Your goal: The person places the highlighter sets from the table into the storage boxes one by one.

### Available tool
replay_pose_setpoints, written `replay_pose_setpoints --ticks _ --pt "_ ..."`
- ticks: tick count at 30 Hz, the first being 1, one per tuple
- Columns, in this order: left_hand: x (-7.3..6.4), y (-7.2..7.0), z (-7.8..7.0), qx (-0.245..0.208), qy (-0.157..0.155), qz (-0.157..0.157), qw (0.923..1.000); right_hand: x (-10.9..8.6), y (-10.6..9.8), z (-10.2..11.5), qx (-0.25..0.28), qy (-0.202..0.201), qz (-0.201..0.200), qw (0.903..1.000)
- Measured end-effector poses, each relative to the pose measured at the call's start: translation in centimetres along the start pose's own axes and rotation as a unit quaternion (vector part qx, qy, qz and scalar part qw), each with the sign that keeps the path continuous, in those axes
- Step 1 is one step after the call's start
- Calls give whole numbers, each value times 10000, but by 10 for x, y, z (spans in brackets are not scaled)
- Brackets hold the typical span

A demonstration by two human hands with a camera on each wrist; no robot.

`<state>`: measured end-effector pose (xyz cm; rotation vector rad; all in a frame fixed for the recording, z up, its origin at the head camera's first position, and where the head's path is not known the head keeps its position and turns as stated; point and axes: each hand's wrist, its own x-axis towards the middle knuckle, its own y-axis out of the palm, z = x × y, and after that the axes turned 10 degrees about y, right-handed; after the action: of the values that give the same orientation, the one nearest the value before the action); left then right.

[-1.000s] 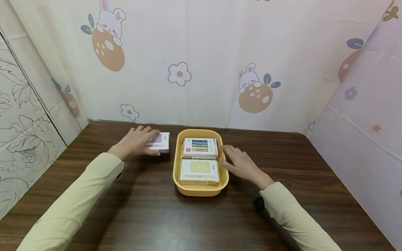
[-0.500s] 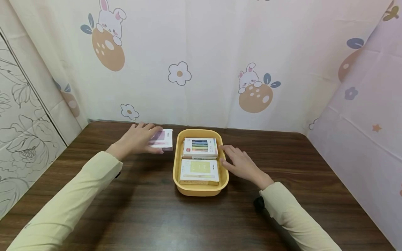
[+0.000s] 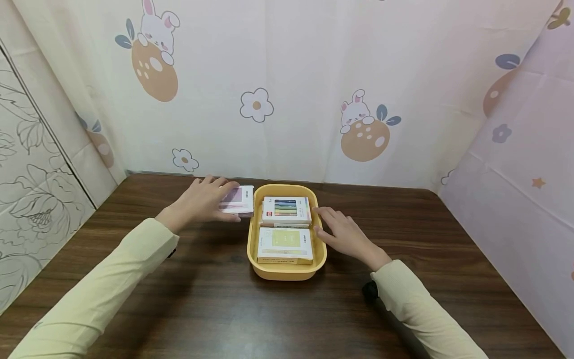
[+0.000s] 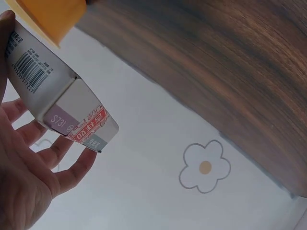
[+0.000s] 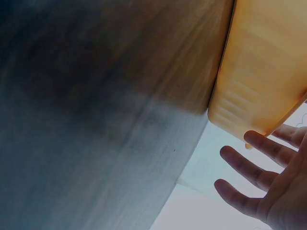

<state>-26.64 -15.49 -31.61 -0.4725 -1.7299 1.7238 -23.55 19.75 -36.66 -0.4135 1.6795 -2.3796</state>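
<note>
My left hand point(image 3: 203, 198) grips a white and purple pen box point(image 3: 237, 199) between thumb and fingers, just left of the yellow tray point(image 3: 287, 273). In the left wrist view the box point(image 4: 36, 69) shows a barcode side and an end marked S731, with a red sticker across it. Its right end comes right up to the tray's left rim. Inside the tray lie a white box with a window of coloured pens point(image 3: 286, 209) and, nearer me, a white and yellow-green box point(image 3: 285, 244). At the tray's right rim, my right hand point(image 3: 347, 237) rests with loosely spread fingers.
A dark wood-grain table point(image 3: 278, 319) carries the tray. Close behind its back edge hangs a pale curtain point(image 3: 296, 60) printed with rabbits and flowers. More printed cloth bounds the table on the left and right.
My left hand has moved right with the pen box, from a gap beside the tray up to its left rim. The right hand and the tray have stayed in place.
</note>
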Motion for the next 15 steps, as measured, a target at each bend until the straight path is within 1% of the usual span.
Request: replay_pose_setpoints --ticks 6,15 --pt "4 1 -12 -21 17 78 10000 0 0 0 -23 -21 -2 10000" --pt "13 2 -32 45 253 93 9996 0 0 0 -9 14 37 10000"
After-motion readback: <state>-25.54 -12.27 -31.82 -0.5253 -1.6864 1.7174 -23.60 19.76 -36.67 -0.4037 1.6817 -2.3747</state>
